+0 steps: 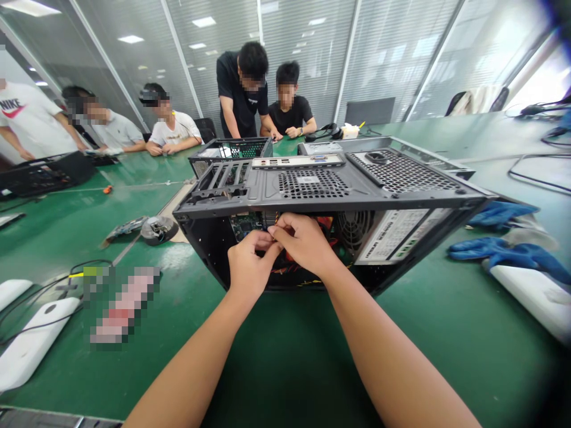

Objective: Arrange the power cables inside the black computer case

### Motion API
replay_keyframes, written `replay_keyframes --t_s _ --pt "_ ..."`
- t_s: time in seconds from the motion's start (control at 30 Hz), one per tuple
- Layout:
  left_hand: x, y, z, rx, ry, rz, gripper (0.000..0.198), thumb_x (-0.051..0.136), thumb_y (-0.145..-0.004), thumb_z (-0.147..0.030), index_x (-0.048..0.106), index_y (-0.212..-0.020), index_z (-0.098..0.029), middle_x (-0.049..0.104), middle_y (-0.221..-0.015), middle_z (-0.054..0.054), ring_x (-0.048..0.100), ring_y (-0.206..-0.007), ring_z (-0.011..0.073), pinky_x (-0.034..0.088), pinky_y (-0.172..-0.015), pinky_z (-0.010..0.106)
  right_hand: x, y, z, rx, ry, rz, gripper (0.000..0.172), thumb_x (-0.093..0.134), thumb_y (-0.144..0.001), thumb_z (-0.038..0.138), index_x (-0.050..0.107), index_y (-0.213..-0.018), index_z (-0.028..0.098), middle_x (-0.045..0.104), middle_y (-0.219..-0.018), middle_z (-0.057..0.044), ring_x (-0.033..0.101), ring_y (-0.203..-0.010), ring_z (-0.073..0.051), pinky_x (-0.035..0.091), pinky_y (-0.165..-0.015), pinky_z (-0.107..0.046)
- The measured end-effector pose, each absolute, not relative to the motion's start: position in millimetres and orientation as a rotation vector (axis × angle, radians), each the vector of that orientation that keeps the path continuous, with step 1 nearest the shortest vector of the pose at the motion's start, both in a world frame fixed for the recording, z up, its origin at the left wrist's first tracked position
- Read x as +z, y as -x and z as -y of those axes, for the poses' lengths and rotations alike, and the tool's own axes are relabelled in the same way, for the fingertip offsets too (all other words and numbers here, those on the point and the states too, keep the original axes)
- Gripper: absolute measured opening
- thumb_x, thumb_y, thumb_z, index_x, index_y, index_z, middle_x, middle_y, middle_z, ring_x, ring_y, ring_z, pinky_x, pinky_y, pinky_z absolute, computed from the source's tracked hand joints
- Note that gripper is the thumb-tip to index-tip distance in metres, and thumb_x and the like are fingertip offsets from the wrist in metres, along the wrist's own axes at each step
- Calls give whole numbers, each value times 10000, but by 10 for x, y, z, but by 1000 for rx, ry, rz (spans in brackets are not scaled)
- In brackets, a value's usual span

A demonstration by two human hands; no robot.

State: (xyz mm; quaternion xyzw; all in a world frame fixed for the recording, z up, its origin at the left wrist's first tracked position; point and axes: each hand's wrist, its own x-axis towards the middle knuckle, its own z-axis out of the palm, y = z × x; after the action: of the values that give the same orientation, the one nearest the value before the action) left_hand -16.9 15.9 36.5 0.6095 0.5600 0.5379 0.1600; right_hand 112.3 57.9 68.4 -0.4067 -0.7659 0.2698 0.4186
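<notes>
A black computer case (312,187) lies on its side on the green table (289,356), its open side facing me. Both my hands reach into the opening. My left hand (247,264) is closed in a pinch, its fingertips meeting those of my right hand (303,244), which is also closed. Between them they pinch a small part among red and orange cables (328,226); I cannot make out what it is. A green circuit board (243,224) shows inside at the left, a fan (352,229) and a labelled power supply (395,235) at the right.
Blue gloves (504,252) lie at the right by a white device (530,294). Left of the case sit a round cooler (158,229), a loose board (125,229), cables and white boxes (33,348). Another open case (232,148) stands behind. Several people sit or stand at the far end.
</notes>
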Motion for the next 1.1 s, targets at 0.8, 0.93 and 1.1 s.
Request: replay_keyframes --t_s 0.8,0.93,1.1 --pt "419 201 -181 1445 -1682 -1517 138 591 -823 -245 661 -750 -152 671 -664 3 593 -594 122 455 -602 230 657 -1094 -581 731 992 1851 257 529 -849 246 507 -600 184 526 -572 31 452 -560 -109 313 -571 -259" --pt "411 197 -181 1445 -1692 -1514 131 579 -831 -233 650 -753 -155 662 -674 1 589 -608 121 450 -602 228 672 -1092 -578 737 978 1847 266 513 -852 226 480 -591 188 526 -577 29 457 -568 -110 313 -580 -260" --pt "410 190 -173 1425 -1788 -1533 161 511 -861 -203 626 -759 -159 640 -682 0 569 -611 117 436 -606 229 669 -1092 -577 762 978 1829 229 538 -844 234 527 -620 184 545 -584 25 471 -572 -114 328 -584 -255"
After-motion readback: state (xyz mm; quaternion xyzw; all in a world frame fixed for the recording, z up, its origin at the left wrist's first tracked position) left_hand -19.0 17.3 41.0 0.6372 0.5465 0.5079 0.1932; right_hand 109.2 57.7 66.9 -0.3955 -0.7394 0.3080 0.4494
